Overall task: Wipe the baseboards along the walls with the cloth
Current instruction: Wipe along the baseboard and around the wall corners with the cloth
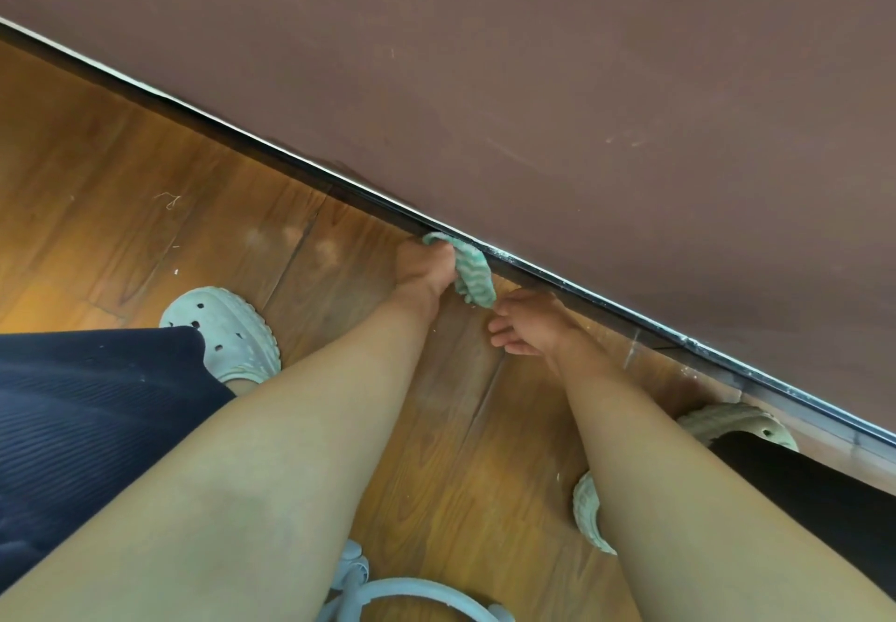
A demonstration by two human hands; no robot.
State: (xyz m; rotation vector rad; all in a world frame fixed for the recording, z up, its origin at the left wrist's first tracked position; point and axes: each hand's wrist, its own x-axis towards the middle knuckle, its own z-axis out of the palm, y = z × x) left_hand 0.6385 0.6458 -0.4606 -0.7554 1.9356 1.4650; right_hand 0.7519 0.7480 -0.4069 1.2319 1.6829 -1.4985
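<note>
A dark baseboard with a pale top edge runs diagonally from upper left to lower right under a brown wall. A green and white patterned cloth is pressed against the baseboard near the middle of the view. My left hand grips the cloth's upper end against the board. My right hand pinches the cloth's lower corner with its fingertips, just off the baseboard above the wooden floor.
Wooden plank floor with small bits of debris on the left. Pale clog shoes stand at left and right. A pale blue ring-shaped object hangs at the bottom. White specks dot the baseboard's right stretch.
</note>
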